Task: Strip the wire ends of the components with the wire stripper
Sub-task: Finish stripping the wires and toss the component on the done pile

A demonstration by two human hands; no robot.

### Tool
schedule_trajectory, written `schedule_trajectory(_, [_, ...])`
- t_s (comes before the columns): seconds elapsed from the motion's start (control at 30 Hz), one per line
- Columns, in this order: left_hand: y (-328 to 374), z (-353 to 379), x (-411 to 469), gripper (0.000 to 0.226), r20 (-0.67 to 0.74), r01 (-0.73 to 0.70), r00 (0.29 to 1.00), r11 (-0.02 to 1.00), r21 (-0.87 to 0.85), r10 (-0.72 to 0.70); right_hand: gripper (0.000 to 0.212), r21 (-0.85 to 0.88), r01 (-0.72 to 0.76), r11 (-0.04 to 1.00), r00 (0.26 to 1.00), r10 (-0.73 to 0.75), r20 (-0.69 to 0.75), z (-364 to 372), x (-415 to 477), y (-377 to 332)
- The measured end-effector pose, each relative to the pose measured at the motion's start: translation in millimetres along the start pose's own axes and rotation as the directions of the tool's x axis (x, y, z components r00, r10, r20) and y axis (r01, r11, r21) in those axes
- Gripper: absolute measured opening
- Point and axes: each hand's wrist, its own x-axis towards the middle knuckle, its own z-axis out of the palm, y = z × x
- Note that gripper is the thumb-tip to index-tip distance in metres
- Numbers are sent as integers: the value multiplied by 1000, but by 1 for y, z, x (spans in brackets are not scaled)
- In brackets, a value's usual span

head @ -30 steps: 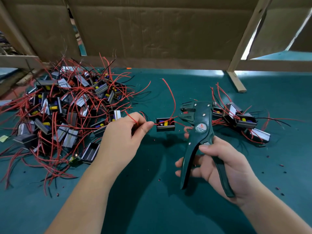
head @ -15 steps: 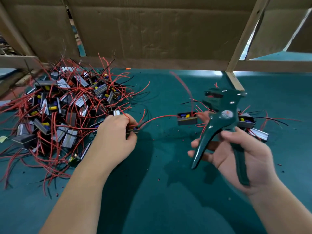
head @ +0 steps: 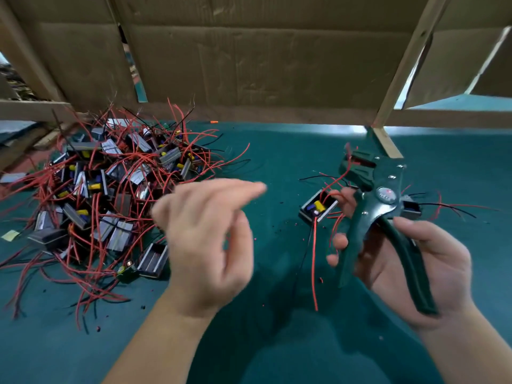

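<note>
Right hand (head: 443,273), frame right, grips the wire stripper (head: 385,195); a component (head: 315,209) hangs just left of it. Left hand (head: 205,239), centre, blurred: fingers loosely spread.

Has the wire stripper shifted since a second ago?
Yes. The wire stripper in the right hand moved right, closer to the wooden post.

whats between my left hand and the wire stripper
In the head view, one component is between the left hand and the wire stripper; its red wire trails down over the green mat.
</note>
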Motion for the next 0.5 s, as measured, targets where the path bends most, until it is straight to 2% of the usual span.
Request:
schedule_trajectory(0.1, [3,8,0,44,265,-76,963,989,125,41,77,55,-53,997,998,51,30,1,0,3])
schedule_trajectory(0.2, [2,5,0,38,383,-85,924,976,199,2,75,65,-75,995,997,75,3,2,2,4])
schedule_trajectory(0.27, [4,0,2,39,406,-132,914,957,260,15,78,73,-82,994,996,83,-23,2,2,5])
schedule_trajectory(0.37, [12,-3,3,26,359,-231,925,931,282,120,81,92,-99,991,993,104,-49,1,4,7])
schedule_trajectory(0.43, [16,-2,3,20,339,-275,924,924,265,177,82,99,-120,988,991,125,-51,1,6,8])
schedule_trajectory(0.5, [16,2,2,20,366,-304,903,936,178,224,83,110,-142,984,988,147,-47,1,7,10])
